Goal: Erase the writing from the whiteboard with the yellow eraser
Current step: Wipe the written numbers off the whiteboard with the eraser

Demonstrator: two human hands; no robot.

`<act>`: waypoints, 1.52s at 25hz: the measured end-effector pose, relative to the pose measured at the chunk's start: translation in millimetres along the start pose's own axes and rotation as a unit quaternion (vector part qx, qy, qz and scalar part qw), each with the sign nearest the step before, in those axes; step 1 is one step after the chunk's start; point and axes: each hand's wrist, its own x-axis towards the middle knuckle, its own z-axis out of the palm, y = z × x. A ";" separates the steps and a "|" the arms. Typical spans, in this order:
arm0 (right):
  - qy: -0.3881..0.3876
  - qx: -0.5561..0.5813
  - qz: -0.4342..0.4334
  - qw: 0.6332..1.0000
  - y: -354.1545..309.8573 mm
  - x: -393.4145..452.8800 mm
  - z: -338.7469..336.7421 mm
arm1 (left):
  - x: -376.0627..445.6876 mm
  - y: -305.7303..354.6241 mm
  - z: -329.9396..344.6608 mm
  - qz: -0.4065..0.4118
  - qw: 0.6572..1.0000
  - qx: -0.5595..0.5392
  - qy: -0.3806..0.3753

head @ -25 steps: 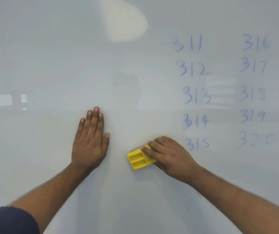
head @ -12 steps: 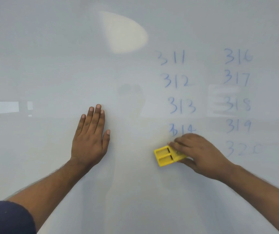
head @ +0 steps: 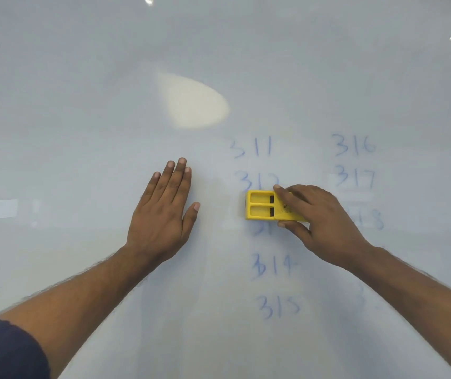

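1. Since the blue numbers [head: 276, 265] need wiping, my right hand [head: 320, 217] pinches the yellow eraser [head: 262, 205] flat over the 313 row, approx mid-column.
2. Left hand [head: 164, 212] lies open w/ nothing held, palm on the whiteboard [head: 82, 105], prob. bracing me.

Soft ceiling-light glare [head: 191, 101] on pale glossy surface.

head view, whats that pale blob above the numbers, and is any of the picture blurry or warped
Head view: the pale oval is glare from a light reflected on the glossy whiteboard, with smaller glints at the top edge; the blue numbers look faint and soft; the forearms bow outward toward the corners, wide-angle distortion; the right hand and yellow eraser stay fairly sharp.
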 end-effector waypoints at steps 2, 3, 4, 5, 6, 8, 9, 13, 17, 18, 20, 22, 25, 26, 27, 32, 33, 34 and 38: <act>0.021 -0.012 0.000 1.000 8.0 18.5 -2.2 | 18.9 0.8 5.9 -0.002 1.000 -0.001 0.008; 0.037 -0.013 0.010 0.999 11.9 29.4 -4.1 | 28.8 0.1 8.8 -0.003 1.000 -0.003 0.012; 0.052 -0.012 0.022 0.998 16.1 41.5 -6.0 | 38.5 -1.2 12.7 -0.003 1.000 -0.007 0.017; 0.065 -0.016 0.029 0.997 21.4 55.9 -8.8 | 50.1 -2.1 17.1 -0.003 1.000 -0.012 0.023; 0.074 -0.020 0.031 0.997 26.0 69.2 -11.2 | 59.3 -2.1 19.8 -0.005 1.000 -0.011 0.025; 0.087 -0.034 0.039 0.995 35.1 98.2 -13.2 | 72.7 -2.1 25.4 -0.013 0.999 -0.013 0.030; 0.093 -0.033 0.053 0.994 37.7 112.7 -12.5 | 75.6 -3.1 28.1 -0.014 0.999 -0.010 0.034; 0.128 -0.019 0.089 0.988 28.8 149.0 -1.1 | 74.8 -3.5 32.3 -0.004 0.999 -0.005 0.049; 0.105 -0.023 0.010 0.994 7.3 129.0 10.5 | 74.0 -4.6 32.6 0.000 0.999 -0.005 0.052; 0.086 -0.022 -0.016 0.996 7.0 118.1 10.0 | 73.9 -5.2 31.8 0.001 0.999 -0.005 0.052; 0.048 -0.031 -0.046 0.997 13.6 99.4 5.0 | 73.3 -4.9 31.3 0.002 0.999 -0.005 0.054; 0.046 -0.048 -0.039 0.997 24.4 93.7 -0.3 | 72.6 -3.1 31.5 0.002 0.998 -0.004 0.056; 0.099 -0.042 0.023 0.994 30.8 113.1 -2.7 | 72.1 -1.3 31.3 -0.003 0.999 0.003 0.053; 0.110 -0.035 0.041 0.992 29.9 124.3 -2.3 | 71.1 -1.0 31.2 -0.005 0.999 0.005 0.051; 0.116 -0.030 0.051 0.991 27.6 135.2 -0.9 | 70.0 -0.9 31.1 -0.007 0.999 0.005 0.048; 0.104 -0.019 -0.034 0.994 14.9 125.8 12.5 | 62.6 4.0 31.7 -0.019 0.999 0.004 0.040; 0.089 -0.017 -0.056 0.994 15.4 112.2 12.8 | 60.6 6.7 31.8 -0.022 0.999 0.004 0.036; 0.074 -0.017 -0.075 0.994 18.0 99.0 12.7 | 57.4 9.2 31.9 -0.024 0.999 0.002 0.031; 0.049 -0.039 -0.087 0.994 48.8 71.2 -1.0 | 38.2 24.5 34.5 -0.011 1.000 0.006 0.020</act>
